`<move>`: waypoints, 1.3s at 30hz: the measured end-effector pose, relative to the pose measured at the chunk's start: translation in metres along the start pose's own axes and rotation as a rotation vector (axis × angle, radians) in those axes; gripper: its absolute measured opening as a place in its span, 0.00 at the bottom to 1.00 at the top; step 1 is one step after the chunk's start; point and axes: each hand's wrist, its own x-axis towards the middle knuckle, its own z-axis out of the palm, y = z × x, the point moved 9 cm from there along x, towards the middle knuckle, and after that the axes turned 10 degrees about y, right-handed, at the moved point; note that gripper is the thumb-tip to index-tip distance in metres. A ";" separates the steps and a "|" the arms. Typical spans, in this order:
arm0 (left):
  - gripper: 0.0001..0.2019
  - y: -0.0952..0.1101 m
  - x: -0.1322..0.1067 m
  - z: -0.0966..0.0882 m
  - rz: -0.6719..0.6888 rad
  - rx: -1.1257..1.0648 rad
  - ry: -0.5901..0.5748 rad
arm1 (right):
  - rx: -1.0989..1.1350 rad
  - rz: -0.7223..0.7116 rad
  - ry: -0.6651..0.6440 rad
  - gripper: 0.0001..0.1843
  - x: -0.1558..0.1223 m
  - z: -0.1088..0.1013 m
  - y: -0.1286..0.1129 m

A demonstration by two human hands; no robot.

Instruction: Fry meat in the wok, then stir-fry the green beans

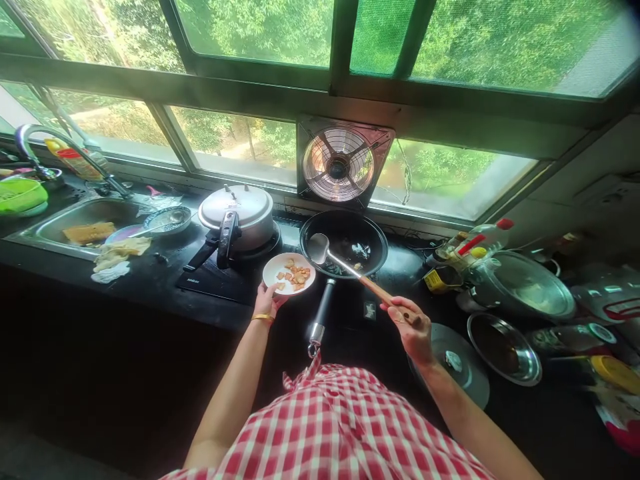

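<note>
Well left of the pan (373,235) lie the sink (55,230) and, nearer, the cooker (240,215); the left hand (267,301) grips the near edge of a plate (275,269) of browned pieces (296,275), held level just beside the pan's left rim. Over the pan hangs the spatula (356,273), its wooden handle gripped in the closed right hand (413,327); done well, I judge, the plate stays close to the rim and the blade low. White lettering on the cooktop (210,280) left of the pan is too small to read.
</note>
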 end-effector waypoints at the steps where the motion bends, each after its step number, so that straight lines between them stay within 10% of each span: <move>1: 0.24 -0.001 0.001 -0.001 0.000 0.000 0.005 | -0.005 -0.010 0.007 0.14 -0.002 -0.003 -0.003; 11: 0.25 -0.003 0.003 -0.005 -0.006 -0.014 0.012 | 0.069 -0.113 -0.031 0.11 -0.015 -0.032 -0.033; 20: 0.23 -0.007 0.002 -0.007 -0.005 -0.022 0.005 | -0.069 -0.169 0.167 0.15 0.029 -0.062 -0.018; 39: 0.21 -0.010 0.007 -0.009 0.013 -0.002 0.008 | -0.416 -0.328 0.147 0.14 0.041 -0.070 -0.021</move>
